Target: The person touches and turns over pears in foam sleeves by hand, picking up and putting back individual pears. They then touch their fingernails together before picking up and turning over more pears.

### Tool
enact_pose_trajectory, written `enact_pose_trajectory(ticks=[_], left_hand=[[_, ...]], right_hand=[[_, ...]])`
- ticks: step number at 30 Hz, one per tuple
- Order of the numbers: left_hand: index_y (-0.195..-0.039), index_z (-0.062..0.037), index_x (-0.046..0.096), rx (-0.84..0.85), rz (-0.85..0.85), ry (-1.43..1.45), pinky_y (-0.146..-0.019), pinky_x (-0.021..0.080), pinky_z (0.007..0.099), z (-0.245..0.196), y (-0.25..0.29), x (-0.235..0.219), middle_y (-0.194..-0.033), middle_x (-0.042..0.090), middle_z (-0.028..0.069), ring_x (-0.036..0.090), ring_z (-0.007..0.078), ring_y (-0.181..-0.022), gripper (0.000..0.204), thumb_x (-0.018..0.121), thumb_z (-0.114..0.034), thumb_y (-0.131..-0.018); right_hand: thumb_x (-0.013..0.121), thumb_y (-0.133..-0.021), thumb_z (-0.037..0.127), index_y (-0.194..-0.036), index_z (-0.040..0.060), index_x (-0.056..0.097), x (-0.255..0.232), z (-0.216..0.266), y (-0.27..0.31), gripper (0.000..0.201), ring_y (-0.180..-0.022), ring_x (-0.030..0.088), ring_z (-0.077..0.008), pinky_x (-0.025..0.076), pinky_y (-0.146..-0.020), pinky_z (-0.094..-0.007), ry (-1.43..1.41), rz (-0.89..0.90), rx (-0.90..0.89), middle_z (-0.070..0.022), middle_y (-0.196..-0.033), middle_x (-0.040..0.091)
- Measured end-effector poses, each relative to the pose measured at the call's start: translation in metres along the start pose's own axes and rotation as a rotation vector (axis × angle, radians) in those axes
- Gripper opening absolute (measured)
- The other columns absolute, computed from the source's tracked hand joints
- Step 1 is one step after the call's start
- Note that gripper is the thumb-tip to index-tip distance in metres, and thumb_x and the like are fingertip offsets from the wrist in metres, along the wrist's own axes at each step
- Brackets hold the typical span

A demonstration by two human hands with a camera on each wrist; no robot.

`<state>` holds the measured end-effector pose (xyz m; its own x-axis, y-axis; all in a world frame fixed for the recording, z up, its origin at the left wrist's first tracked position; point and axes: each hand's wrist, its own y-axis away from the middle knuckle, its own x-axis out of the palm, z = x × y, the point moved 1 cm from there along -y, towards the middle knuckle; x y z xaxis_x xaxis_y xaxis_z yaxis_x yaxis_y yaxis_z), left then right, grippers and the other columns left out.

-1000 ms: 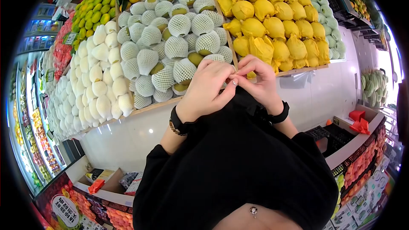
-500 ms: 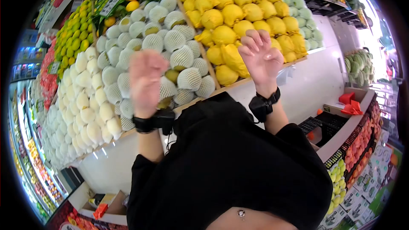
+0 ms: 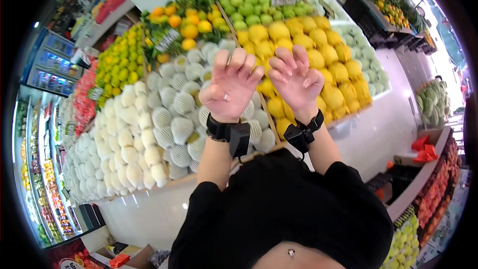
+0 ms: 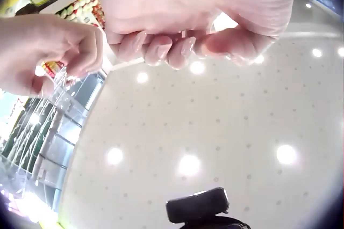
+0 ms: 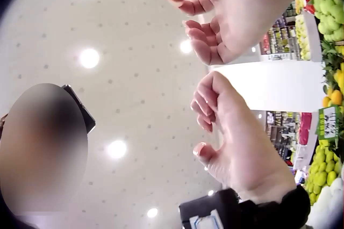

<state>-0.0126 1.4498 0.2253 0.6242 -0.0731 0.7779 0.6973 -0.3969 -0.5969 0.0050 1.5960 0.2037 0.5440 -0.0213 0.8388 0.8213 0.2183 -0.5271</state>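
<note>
Both hands are raised side by side in front of the body, palms toward the head camera, with bent fingers and nothing held. My left hand (image 3: 231,87) stands before the fruits in white foam nets (image 3: 181,102). Close to its right, my right hand (image 3: 298,87) overlaps the yellow-wrapped fruits (image 3: 338,72) in the head view. Each wrist wears a black strap with a small dark camera box, the left box (image 3: 240,139) and the right box (image 3: 297,138). In the right wrist view the left hand's fingers (image 5: 207,100) curl loosely.
A sloping fruit stand runs across the front, with green fruits (image 3: 246,2), oranges (image 3: 189,31) and pale netted fruits (image 3: 132,152). A price sign (image 3: 285,1) stands among the green ones. At right is a counter (image 3: 418,189) with a red bow (image 3: 425,153); lit shelves (image 3: 52,69) line the left.
The hands were together at the fingertips, then parted, with the left hand swinging left. Now they are near each other again, palms toward the head camera. The view has tilted up.
</note>
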Motion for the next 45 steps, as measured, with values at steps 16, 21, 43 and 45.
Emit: enact_pose_trajectory(ticks=[16,21,43,45], left_hand=[[-0.085,-0.0076,0.045,-0.268,-0.366,0.118,-0.079,0.033,0.0364,-0.024,0.121,-0.16,-0.087,0.039,0.0057,0.037,0.0212,-0.085,0.033,0.059,-0.029,-0.063],[-0.079,-0.0107,0.037,-0.2,-0.406,0.127,-0.075,0.032,0.0331,-0.032,0.144,-0.163,-0.083,0.035,0.0033,0.034,0.0176,-0.078,0.029,0.055,-0.022,-0.06],[-0.078,-0.0113,0.033,0.017,-0.619,0.225,-0.07,0.031,0.0298,-0.028,0.249,-0.164,-0.08,0.031,0.0023,0.033,0.0158,-0.073,0.027,0.049,-0.016,-0.058],[-0.079,-0.0112,0.033,0.004,-0.611,0.228,-0.069,0.031,0.0298,-0.027,0.249,-0.161,-0.079,0.031,0.0024,0.033,0.0158,-0.073,0.026,0.049,-0.016,-0.058]], right_hand=[[0.05,-0.065,0.019,-0.078,0.0096,0.036,-0.158,-0.037,0.04,0.021,-0.075,0.035,-0.0182,0.032,-0.071,-0.031,-0.188,-0.275,0.485,-0.0051,-0.079,0.034],[0.049,-0.065,0.017,-0.077,0.0106,0.036,-0.17,-0.052,0.052,0.019,-0.074,0.035,-0.0171,0.031,-0.069,-0.0299,-0.221,-0.354,0.532,-0.0045,-0.079,0.034],[0.049,-0.063,0.011,-0.078,0.0124,0.037,-0.2,-0.092,0.124,0.02,-0.072,0.036,-0.0154,0.033,-0.065,-0.0268,-0.381,-0.543,0.812,-0.0036,-0.08,0.034],[0.049,-0.062,0.011,-0.078,0.0122,0.038,-0.204,-0.095,0.121,0.019,-0.072,0.036,-0.015,0.033,-0.065,-0.0268,-0.394,-0.536,0.821,-0.004,-0.08,0.034]])
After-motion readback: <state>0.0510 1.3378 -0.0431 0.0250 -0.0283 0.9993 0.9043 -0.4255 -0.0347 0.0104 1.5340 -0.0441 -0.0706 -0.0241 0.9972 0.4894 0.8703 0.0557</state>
